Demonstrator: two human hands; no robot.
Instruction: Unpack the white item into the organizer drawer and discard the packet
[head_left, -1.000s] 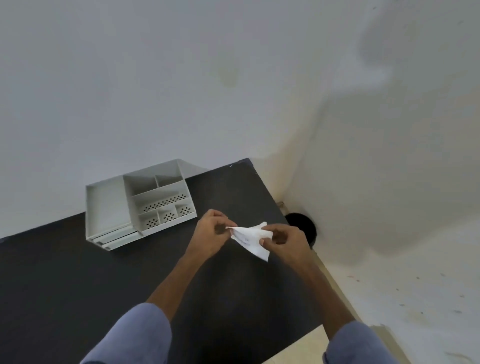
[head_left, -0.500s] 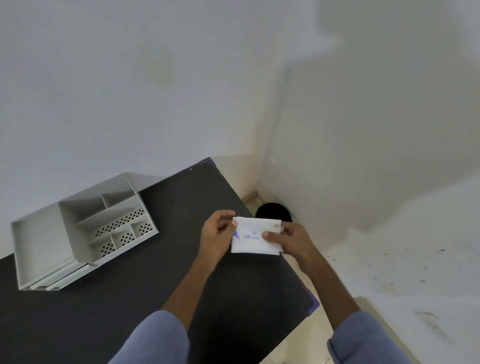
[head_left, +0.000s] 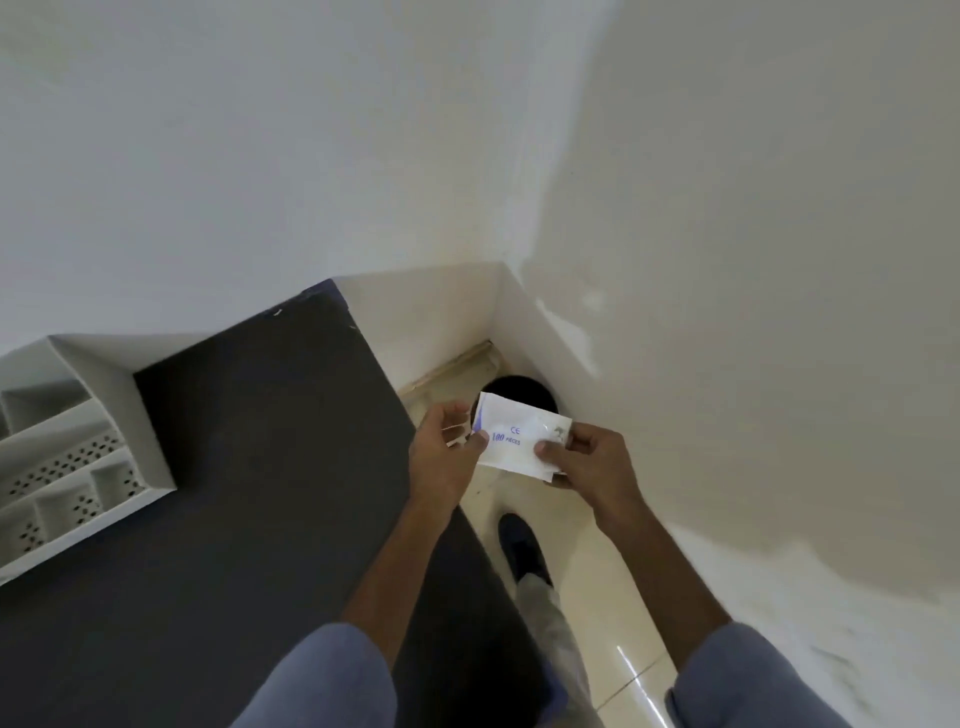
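Note:
A flat white packet (head_left: 519, 439) with blue print is held between both hands, past the table's right edge and above the floor. My left hand (head_left: 444, 454) pinches its left edge and my right hand (head_left: 584, 460) grips its right end. Directly behind the packet a round black bin (head_left: 524, 392) stands on the floor in the wall corner, partly hidden by the packet. The white desk organizer (head_left: 78, 457) with perforated compartments sits on the black table (head_left: 249, 467) at the far left, cut off by the frame edge. Its drawer is not visible.
White walls meet in a corner just behind the bin. A dark shoe (head_left: 522, 545) and a grey trouser leg stand on the glossy cream floor (head_left: 618, 618) between the table's right edge and the right wall.
The view has swung right and the hands have carried the packet from over the table to beyond its right edge, above the black bin. The crumpled packet is now held flat.

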